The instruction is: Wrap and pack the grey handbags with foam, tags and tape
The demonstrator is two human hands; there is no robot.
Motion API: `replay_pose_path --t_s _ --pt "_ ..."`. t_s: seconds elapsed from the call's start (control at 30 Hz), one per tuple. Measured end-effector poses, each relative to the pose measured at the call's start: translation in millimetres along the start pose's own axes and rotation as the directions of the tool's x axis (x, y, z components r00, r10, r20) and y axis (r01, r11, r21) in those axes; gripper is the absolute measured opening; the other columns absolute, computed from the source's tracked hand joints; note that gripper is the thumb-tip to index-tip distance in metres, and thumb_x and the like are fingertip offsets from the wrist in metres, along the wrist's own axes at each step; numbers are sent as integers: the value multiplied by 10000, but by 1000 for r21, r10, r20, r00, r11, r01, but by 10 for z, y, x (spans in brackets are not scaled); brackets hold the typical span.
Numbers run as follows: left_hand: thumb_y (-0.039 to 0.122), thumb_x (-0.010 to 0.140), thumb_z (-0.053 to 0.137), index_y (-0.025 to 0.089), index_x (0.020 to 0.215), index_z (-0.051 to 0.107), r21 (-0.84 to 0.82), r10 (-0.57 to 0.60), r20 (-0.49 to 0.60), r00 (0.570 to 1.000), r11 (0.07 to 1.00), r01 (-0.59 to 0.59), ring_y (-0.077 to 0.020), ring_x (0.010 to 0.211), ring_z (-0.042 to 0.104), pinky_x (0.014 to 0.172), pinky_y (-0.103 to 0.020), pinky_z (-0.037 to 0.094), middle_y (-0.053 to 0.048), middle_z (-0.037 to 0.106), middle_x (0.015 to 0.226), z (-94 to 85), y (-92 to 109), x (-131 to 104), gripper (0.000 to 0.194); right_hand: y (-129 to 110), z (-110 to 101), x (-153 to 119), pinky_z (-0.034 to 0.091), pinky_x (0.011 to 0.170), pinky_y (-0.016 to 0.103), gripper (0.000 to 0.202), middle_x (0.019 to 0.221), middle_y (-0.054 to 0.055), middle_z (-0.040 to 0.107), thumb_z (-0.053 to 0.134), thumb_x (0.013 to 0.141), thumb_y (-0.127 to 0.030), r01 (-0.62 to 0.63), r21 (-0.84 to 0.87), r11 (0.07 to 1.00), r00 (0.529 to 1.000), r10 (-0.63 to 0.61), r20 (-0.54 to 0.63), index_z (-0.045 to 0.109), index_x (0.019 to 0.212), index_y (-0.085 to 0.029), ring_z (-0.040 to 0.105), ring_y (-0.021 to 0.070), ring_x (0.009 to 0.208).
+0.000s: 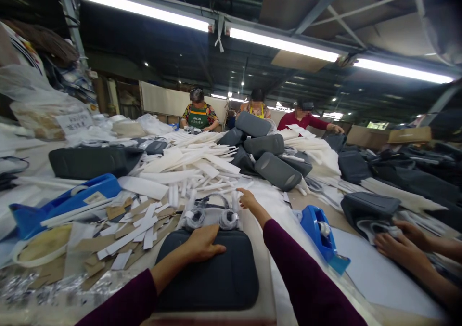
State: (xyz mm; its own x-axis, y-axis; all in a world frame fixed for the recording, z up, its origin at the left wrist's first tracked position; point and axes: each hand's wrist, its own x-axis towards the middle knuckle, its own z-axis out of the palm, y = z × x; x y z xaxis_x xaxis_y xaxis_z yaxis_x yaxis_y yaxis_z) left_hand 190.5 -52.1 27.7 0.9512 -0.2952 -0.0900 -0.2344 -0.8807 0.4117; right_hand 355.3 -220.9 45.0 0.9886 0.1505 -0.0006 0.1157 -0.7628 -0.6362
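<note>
The left hand, fingers together and thumb apart, rests palm-down on the upper part of the dark bag, which lies flat on the table before the wearer. The right hand, partly curled, extends beyond the bag to the white strips; whether it grips one cannot be told. Plastic-wrapped handles lie at the bag's far edge. Left: paper and card pieces. Right: a blue tape dispenser.
</note>
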Motion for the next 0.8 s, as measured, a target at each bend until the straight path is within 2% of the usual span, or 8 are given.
replay_pose_path --t_s 0.07,0.13,0.27,0.43,0.57,0.63,0.7,0.8 --pt "453 779 614 166 1038 567 -52 -5 42 999 999 7 -341 1034 620 867 -408 474 -132 666 1113 -30 -19 16 390 -35 89 181 515 635 264 271 683 32 672 546 793 -112 -45 -38 998 996 48 71 685 1020 -162 665 189 660" --pt "430 764 624 169 1046 573 -97 -6 57 998 995 11 -337 1051 614 885 -398 464 -125 662 1127 -38 -34 28 387 -37 149 244 501 605 239 174 694 52 677 573 785 -121 -69 -71 995 994 74 75 696 906 -147 666 187 659" --pt "420 749 633 167 1075 576 -145 -11 48 999 989 18 -342 1082 601 896 -386 452 -126 655 1151 -21 -53 50 417 50 -1 128 490 627 193 199 884 79 701 537 844 -150 -75 -92 993 997 74 -16 652 1003 -180 677 155 749" --pt "396 718 664 167 1137 575 -214 -3 34 999 977 10 -333 1096 595 914 -379 447 -121 653 1170 -19 -72 76 486 376 -506 -398 494 525 186 428 905 43 703 531 831 -119 -91 -54 994 995 89 -40 482 1247 -206 636 105 595" --pt "381 699 673 157 1107 586 -252 14 20 1000 968 -9 -313 1066 601 914 -366 447 -113 662 1135 -41 -69 79 473 753 -858 -996 495 473 187 338 800 47 698 539 790 -65 -151 35 988 985 147 88 588 1117 -135 624 106 537" --pt "380 687 677 157 1080 586 -261 23 4 1000 965 -21 -305 1047 602 905 -361 449 -104 664 1113 -46 -67 78 461 905 -986 -1234 498 480 188 303 783 57 700 554 774 -49 -183 15 983 974 179 138 650 1051 -125 637 115 556" --pt "381 679 677 165 1044 585 -269 28 -2 1000 963 -28 -297 1024 603 884 -354 454 -88 667 1082 -49 -67 77 434 1003 -1080 -1385 493 484 186 316 783 60 709 568 760 -40 -188 -38 981 966 192 171 685 1038 -134 647 123 578" --pt "384 672 675 177 1002 580 -277 27 4 1000 960 -25 -289 1001 603 860 -348 457 -68 672 1040 -63 -62 72 401 1056 -1164 -1452 470 480 172 317 769 56 718 581 735 -24 -154 -119 981 960 177 217 719 992 -148 655 128 598"
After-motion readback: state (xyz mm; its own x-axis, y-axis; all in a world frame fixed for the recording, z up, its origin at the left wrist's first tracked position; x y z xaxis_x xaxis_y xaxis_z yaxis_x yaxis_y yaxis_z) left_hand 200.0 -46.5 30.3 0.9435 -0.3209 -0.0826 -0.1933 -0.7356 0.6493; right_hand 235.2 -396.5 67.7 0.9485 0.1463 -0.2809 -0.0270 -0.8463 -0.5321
